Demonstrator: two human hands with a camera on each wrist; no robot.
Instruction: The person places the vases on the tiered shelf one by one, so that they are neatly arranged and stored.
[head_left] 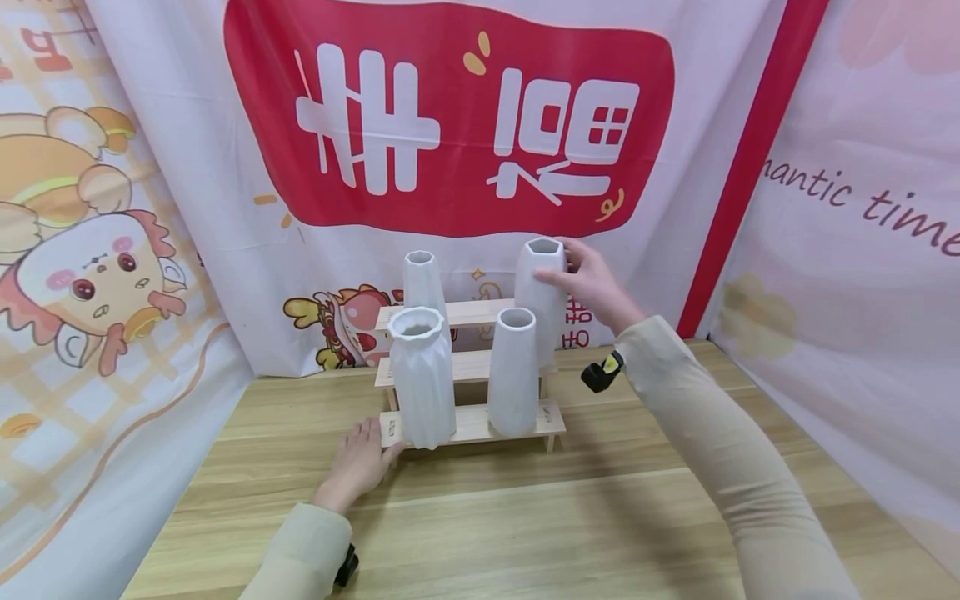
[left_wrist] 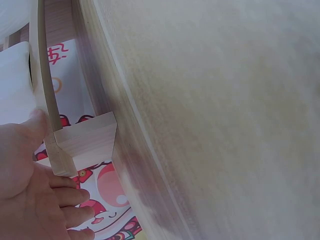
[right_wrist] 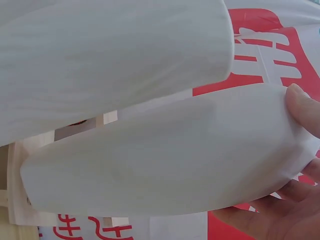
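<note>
My right hand (head_left: 596, 287) grips the upper part of a white vase (head_left: 534, 292) with an angular mouth, thumb and fingers on opposite sides near the rim. That vase stands upright at the right of a three-tier wooden stand (head_left: 471, 368), its base by the middle tier. With my left hand (head_left: 358, 460) I hold the left end of the lowest tier, thumb on top and fingers below in the left wrist view. On this tier stand a fluted white vase (head_left: 423, 387) at left and a smooth white vase (head_left: 513, 379) at right.
A slim white vase (head_left: 423, 279) rises at the back left of the stand, its lower part hidden by the fluted one. Printed cloth (head_left: 450, 208) hangs close behind the stand. The wooden tabletop (head_left: 510, 525) extends in front.
</note>
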